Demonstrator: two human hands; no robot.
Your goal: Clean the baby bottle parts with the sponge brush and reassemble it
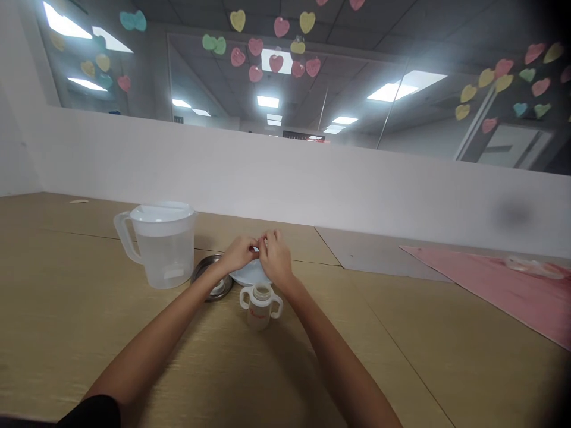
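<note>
My left hand (241, 252) and my right hand (275, 257) meet fingertip to fingertip above a pale blue plate (250, 275). Both are closed in a pinch, and whatever they hold is too small or too hidden to name. Just in front of them stands an uncapped baby bottle (259, 314) with two white side handles and red lettering. Left of the plate lies a round metal dish (200, 274), with a white ring-shaped part (218, 289) in it, partly covered by my left wrist.
A clear lidded pitcher (165, 252) stands left of the metal dish, its handle to the left. A pink mat (491, 291) with crumpled clear plastic (535, 267) lies far right. A white wall (267, 172) closes off the table's back, under a window with heart-shaped notes.
</note>
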